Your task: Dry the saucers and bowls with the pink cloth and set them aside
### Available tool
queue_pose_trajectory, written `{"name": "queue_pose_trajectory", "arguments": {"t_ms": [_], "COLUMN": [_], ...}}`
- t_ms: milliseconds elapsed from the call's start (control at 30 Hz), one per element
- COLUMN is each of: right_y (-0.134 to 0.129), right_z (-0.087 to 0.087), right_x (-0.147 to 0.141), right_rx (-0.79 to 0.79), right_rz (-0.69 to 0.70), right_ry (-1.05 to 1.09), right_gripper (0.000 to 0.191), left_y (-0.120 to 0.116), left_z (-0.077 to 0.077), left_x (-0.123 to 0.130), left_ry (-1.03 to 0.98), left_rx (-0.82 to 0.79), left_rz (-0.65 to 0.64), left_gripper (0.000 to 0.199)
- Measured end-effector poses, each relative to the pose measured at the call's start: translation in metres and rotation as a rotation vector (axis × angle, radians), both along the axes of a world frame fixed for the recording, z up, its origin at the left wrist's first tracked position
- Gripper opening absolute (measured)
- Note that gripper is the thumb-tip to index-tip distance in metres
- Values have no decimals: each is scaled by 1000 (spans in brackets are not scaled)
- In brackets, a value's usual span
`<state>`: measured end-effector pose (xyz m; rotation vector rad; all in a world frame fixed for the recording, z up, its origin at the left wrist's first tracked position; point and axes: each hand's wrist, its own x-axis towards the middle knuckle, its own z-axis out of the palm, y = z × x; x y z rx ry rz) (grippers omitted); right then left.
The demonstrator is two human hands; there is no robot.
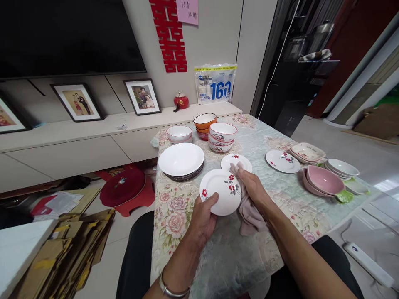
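My left hand (204, 218) grips the lower left rim of a small white plate (220, 192) with red flowers and grey leaves, thumb on top. The plate is held tilted above the table, its face toward me. At its right edge my right hand (252, 182) clasps a pinkish-grey cloth (250, 214), which hangs down below the fingers. Behind them another flowered plate (245, 162) lies on the tablecloth, partly covered by the held plate and the cloth. Farther right rests a similar flowered plate (282, 161).
Large white plates (181, 159) are stacked at left. Behind stand white bowls (179, 133), orange bowls (205, 121) and red-rimmed bowls (222, 139). Along the right edge sit square dishes (308, 152), pink leaf-shaped bowls (322, 180) and small white bowls (343, 167). A red stool (124, 187) is beside the table.
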<state>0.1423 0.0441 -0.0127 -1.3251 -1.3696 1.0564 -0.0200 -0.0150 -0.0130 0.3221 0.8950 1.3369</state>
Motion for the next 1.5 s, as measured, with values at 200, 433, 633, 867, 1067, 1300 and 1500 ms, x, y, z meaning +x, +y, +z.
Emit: {"name": "queue_pose_trajectory", "arguments": {"t_ms": [200, 433, 633, 867, 1067, 1300, 1500], "right_y": [-12, -20, -32, -22, -20, -26, -22], "right_z": [7, 7, 21, 22, 15, 33, 26], "right_x": [-12, -21, -32, -15, -23, -13, -16], "right_rx": [329, 391, 313, 309, 377, 277, 235], "right_rz": [53, 82, 343, 419, 225, 536, 141], "right_ry": [-370, -831, -735, -549, -655, -636, -851], "right_gripper": [25, 11, 12, 17, 14, 14, 10], "left_y": [-1, -2, -2, -4, -7, -2, -4], "left_z": [-2, -4, -5, -5, -8, -9, -7], "left_x": [2, 3, 3, 4, 5, 5, 7], "left_ry": [-1, 3, -22, -12, -4, -72, -70], "left_rx": [-28, 17, 95, 128, 187, 202, 160], "left_rz": [-79, -118, -135, -146, -180, -125, -133], "left_gripper": [55, 56, 48, 55, 50, 41, 43]}}
